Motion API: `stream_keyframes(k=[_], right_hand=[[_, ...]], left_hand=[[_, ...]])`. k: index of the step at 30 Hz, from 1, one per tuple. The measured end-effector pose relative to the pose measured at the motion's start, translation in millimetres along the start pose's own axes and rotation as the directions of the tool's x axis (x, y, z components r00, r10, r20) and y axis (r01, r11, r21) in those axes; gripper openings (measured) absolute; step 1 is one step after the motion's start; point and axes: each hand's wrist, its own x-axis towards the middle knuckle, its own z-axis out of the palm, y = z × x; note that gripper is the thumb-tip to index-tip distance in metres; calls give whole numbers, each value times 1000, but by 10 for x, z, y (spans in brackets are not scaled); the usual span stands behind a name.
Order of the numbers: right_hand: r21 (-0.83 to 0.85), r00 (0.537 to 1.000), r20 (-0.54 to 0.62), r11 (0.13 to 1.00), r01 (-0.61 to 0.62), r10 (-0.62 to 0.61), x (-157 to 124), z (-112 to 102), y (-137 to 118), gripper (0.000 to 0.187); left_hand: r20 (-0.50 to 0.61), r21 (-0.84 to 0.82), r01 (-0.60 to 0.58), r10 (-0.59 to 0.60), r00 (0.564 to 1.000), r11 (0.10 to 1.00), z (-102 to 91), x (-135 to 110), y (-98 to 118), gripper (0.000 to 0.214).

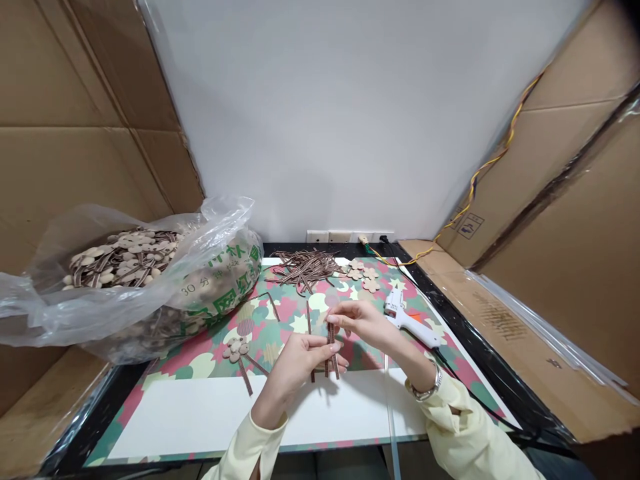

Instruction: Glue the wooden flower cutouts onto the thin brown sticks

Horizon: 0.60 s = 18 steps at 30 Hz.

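Observation:
Both my hands meet above the middle of the table, over a flowered mat (260, 327). My left hand (295, 363) is closed on a few thin brown ribbon strips (331, 353) that hang down from its fingers. My right hand (363, 321) pinches the top of the same strips from above. A finished wooden flower piece with ribbon tails (237, 350) lies on the mat to the left of my hands. A loose strip (309, 319) lies just behind them.
A pile of brown strips (305, 267) and several wooden flower cutouts (364, 273) lie at the back. A white glue gun (410, 321) rests to the right, its cord trailing off. A big plastic bag of finished pieces (130, 267) fills the left. Cardboard walls stand on both sides.

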Motion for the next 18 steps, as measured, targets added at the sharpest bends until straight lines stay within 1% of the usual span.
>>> stream_keyframes(k=[3,7,9,12,15,18], right_hand=[[-14,997,80,1000,-4,5,-2,-67,11,26],[-22,996,88,999,-33,34,-1,-83,25,27],[-18,996,89,1000,-19,21,2,-69,38,26],[-9,998,54,1000,21,-20,8,-50,62,21],[26,1000,-1,1000,13,-13,5,-54,68,19],[34,1000,-17,999,10,-9,-8,-72,32,18]], left_hand=[[0,17,16,-16,1000,1000,10,-2,9,37],[17,32,29,-30,999,999,10,0,14,38],[24,41,27,-28,999,999,8,-1,10,38],[28,61,15,-17,999,998,7,-9,11,36],[24,66,10,-12,1000,998,8,-16,22,31],[23,45,29,-30,999,999,7,-14,34,28]])
